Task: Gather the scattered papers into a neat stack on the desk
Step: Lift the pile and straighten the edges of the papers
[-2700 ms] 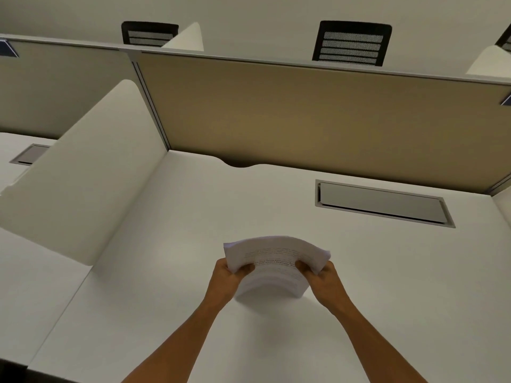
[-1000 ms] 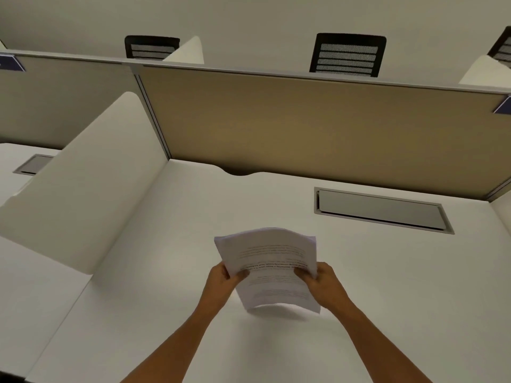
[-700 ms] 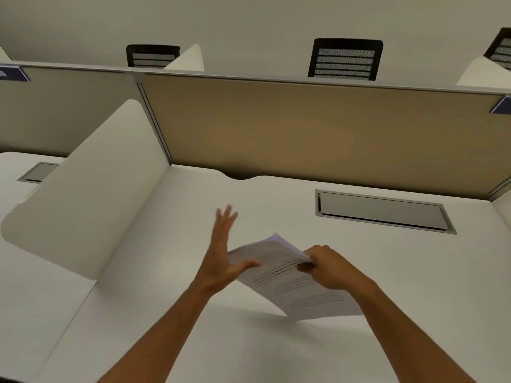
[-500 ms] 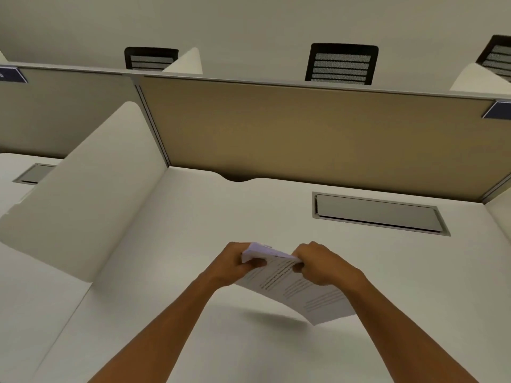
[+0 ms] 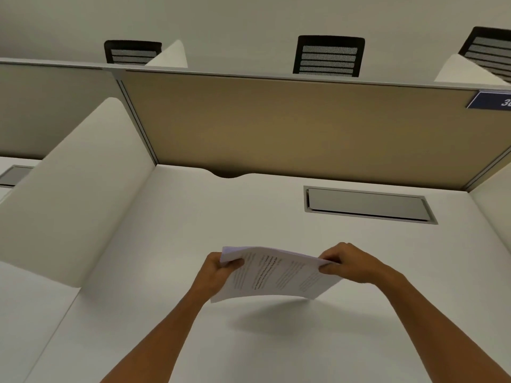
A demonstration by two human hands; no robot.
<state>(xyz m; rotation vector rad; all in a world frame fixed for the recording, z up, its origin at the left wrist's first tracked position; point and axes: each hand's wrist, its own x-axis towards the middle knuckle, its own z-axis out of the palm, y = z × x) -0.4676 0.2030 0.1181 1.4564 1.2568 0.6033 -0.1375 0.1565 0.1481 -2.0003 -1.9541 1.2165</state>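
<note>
A stack of white printed papers hangs in the air above the white desk, turned sideways with its long edge running left to right. My left hand pinches the stack's left end, thumb on top. At the right end my right hand grips the upper corner. The sheets sag slightly in the middle and cast a shadow on the desk below. No loose sheets lie on the desk.
A grey cable hatch is set into the desk at the back right. A tan partition closes the back, and a white side divider stands on the left. Black chair backs show beyond the partition.
The stack went from upright and portrait to sideways. My left hand let go briefly, fingers spread, then took the left end again, and both hands spread apart along the long edge.
</note>
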